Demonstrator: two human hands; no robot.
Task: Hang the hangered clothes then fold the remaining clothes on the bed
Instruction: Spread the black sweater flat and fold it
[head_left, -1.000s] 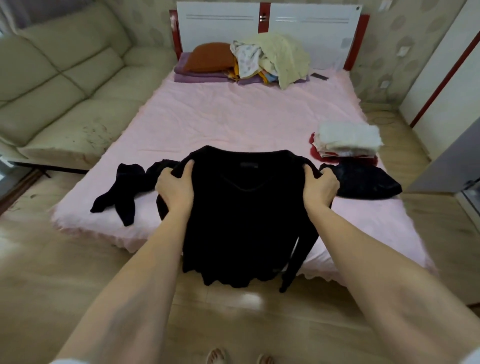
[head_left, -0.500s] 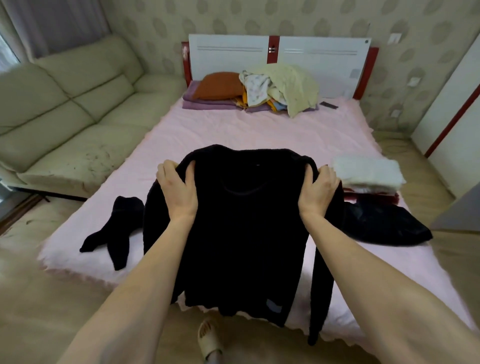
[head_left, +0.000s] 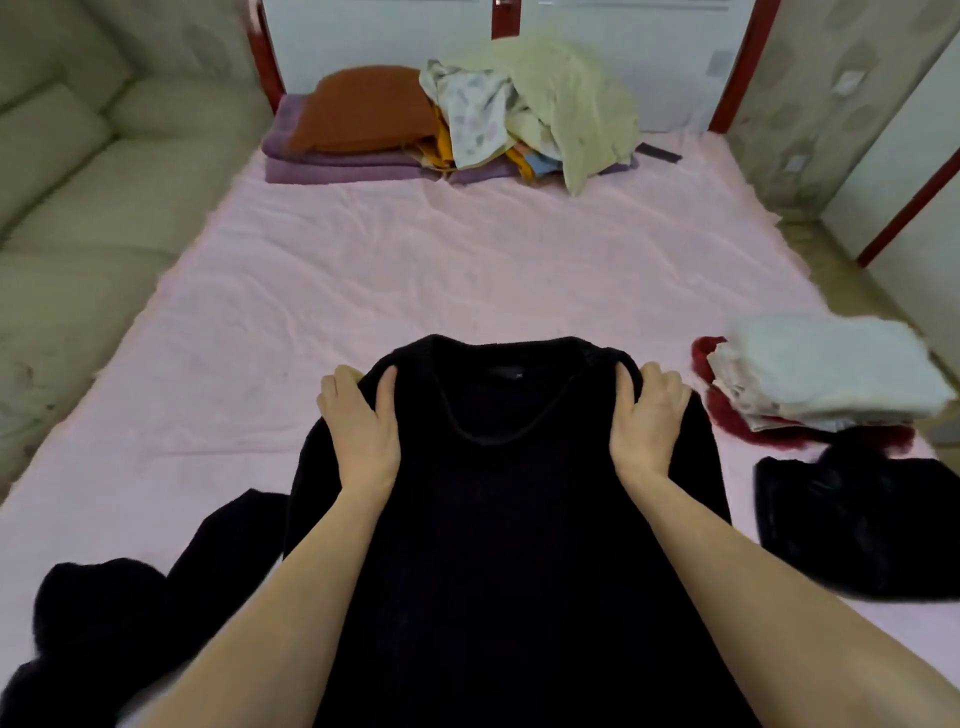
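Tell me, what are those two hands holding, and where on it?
A black sweater, gripped at its shoulders: the left hand on one, the right hand on the other, either side of the neckline.

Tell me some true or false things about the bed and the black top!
1. Both hands, left hand and right hand, hold the black top at its shoulders. True.
2. The bed sheet is blue. False: it is pink.
3. A folded white stack sits at the right edge of the bed. True.
4. The orange pillow lies beside the hands. False: it is far off by the headboard.
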